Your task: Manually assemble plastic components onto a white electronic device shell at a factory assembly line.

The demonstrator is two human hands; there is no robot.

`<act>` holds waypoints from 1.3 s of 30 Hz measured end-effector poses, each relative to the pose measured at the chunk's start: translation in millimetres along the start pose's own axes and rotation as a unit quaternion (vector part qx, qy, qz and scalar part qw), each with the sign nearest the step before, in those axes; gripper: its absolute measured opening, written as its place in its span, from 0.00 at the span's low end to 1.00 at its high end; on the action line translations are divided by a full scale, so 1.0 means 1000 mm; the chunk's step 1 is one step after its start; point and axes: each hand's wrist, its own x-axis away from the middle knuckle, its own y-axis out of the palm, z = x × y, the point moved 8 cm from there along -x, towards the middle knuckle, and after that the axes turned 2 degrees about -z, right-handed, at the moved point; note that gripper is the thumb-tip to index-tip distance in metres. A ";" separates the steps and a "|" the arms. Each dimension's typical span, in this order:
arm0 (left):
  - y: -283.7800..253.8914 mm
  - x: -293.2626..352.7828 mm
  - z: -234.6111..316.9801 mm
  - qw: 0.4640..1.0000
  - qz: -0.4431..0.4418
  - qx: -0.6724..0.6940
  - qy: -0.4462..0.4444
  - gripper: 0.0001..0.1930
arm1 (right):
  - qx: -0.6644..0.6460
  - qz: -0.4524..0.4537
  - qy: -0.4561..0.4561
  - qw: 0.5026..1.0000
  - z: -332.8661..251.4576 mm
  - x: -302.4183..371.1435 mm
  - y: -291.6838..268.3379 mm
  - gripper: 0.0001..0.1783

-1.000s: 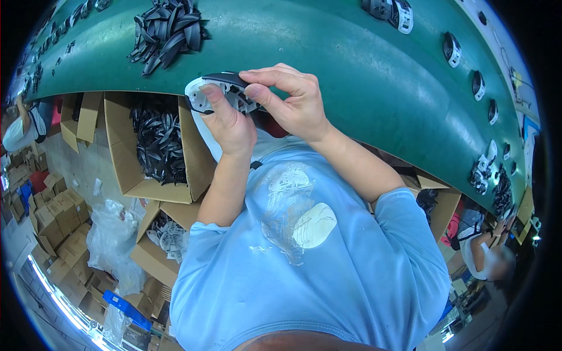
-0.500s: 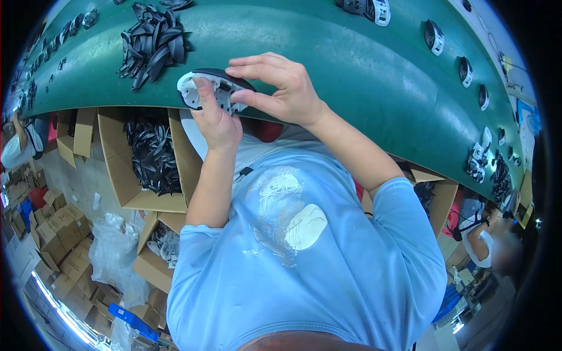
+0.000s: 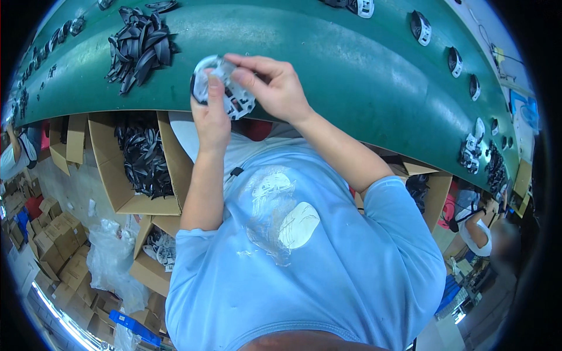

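Green counter (image 3: 328,76) arcs across the upper frame. White-and-black shell (image 3: 239,100) is just over its near edge, upper centre, held up in front of the torso. Left hand (image 3: 212,120) clamps it: thumb across the white inner face, fingers hidden behind. Looks like the steadying grip, leaving the other side free to work. Right hand (image 3: 278,90) has thumb and index at the shell's upper rim, bent toward each other; blurred, can't tell if they pinch anything. Inner face turned up, probably to keep it visible. Outward: black curved pieces (image 3: 140,50) heaped upper left, likely for easy reach; open carton (image 3: 105,155) below holds more. Similar shells (image 3: 455,61) sit spaced along the counter, upper right, presumably so they don't knock together.
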 end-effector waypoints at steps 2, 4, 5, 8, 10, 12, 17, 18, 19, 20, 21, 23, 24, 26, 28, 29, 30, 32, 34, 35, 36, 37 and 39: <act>0.014 -0.007 -0.006 0.987 -0.034 0.099 -0.118 0.26 | -0.066 0.035 0.050 0.996 0.018 -0.001 -0.007 0.17; 0.017 -0.007 -0.002 0.987 -0.043 0.093 -0.120 0.27 | -0.157 0.071 0.112 0.979 0.034 0.004 -0.010 0.19; 0.018 -0.007 -0.001 0.988 -0.047 0.085 -0.123 0.27 | -0.154 0.073 0.112 0.979 0.034 0.006 -0.009 0.19; 0.016 -0.008 0.004 0.993 -0.035 0.036 -0.109 0.28 | -0.161 0.061 0.105 0.979 0.028 0.012 -0.005 0.17; 0.015 -0.011 0.006 0.993 -0.040 -0.090 -0.070 0.31 | -0.045 0.063 0.040 0.996 0.010 0.015 -0.014 0.16; 0.009 -0.015 -0.001 0.994 -0.028 -0.025 -0.099 0.34 | 0.185 0.070 -0.151 0.969 -0.025 0.013 -0.022 0.17; 0.032 -0.014 0.014 0.950 -0.161 0.157 -0.217 0.49 | 0.307 0.075 -0.306 0.898 -0.054 -0.001 -0.041 0.18; 0.033 -0.016 0.015 0.946 -0.180 0.157 -0.220 0.50 | 0.303 0.050 -0.305 0.902 -0.054 -0.004 -0.041 0.17; 0.032 -0.018 0.017 0.946 -0.178 0.158 -0.219 0.50 | 0.296 0.023 -0.306 0.905 -0.055 -0.007 -0.039 0.17; 0.031 -0.020 0.017 0.953 -0.181 0.113 -0.215 0.50 | 0.280 0.025 -0.282 0.918 -0.055 -0.009 -0.041 0.15; 0.031 -0.021 0.016 0.958 -0.184 0.069 -0.210 0.50 | 0.280 0.023 -0.281 0.918 -0.058 -0.011 -0.042 0.15; 0.030 -0.022 0.012 0.955 -0.195 0.048 -0.217 0.49 | 0.249 0.000 -0.220 0.943 -0.054 -0.017 -0.045 0.13; 0.030 -0.022 0.008 0.952 -0.208 0.026 -0.225 0.49 | 0.256 -0.007 -0.219 0.942 -0.056 -0.019 -0.044 0.13; 0.034 -0.024 0.003 0.943 -0.219 0.047 -0.246 0.45 | 0.268 -0.031 -0.224 0.936 -0.060 -0.020 -0.039 0.12; 0.034 -0.030 -0.003 0.933 -0.233 0.068 -0.265 0.42 | 0.281 -0.055 -0.231 0.930 -0.061 -0.020 -0.039 0.11; 0.029 -0.036 -0.006 0.939 -0.231 0.022 -0.253 0.38 | 0.285 -0.095 -0.237 0.924 -0.062 -0.018 -0.039 0.16; 0.024 -0.040 -0.009 0.943 -0.229 -0.024 -0.241 0.34 | 0.289 -0.135 -0.243 0.916 -0.061 -0.016 -0.037 0.21; 0.024 -0.050 0.002 0.957 -0.236 -0.152 -0.069 0.32 | 0.245 -0.105 -0.190 0.945 -0.046 -0.020 -0.050 0.27; 0.033 -0.046 0.027 0.890 -0.255 -0.340 0.163 0.36 | 0.300 -0.141 -0.110 0.937 -0.015 -0.025 -0.059 0.43; 0.037 -0.045 0.021 0.825 -0.294 -0.439 0.200 0.37 | 0.370 -0.194 -0.149 0.896 -0.005 -0.024 -0.054 0.42; 0.035 -0.043 0.018 0.777 -0.294 -0.502 0.240 0.36 | 0.398 -0.220 -0.169 0.874 0.005 -0.027 -0.054 0.41; 0.041 -0.041 0.017 0.723 -0.292 -0.560 0.280 0.36 | 0.427 -0.245 -0.188 0.850 0.008 -0.031 -0.052 0.41; 0.043 -0.043 0.017 0.721 -0.288 -0.560 0.290 0.36 | 0.427 -0.261 -0.197 0.843 0.011 -0.036 -0.054 0.41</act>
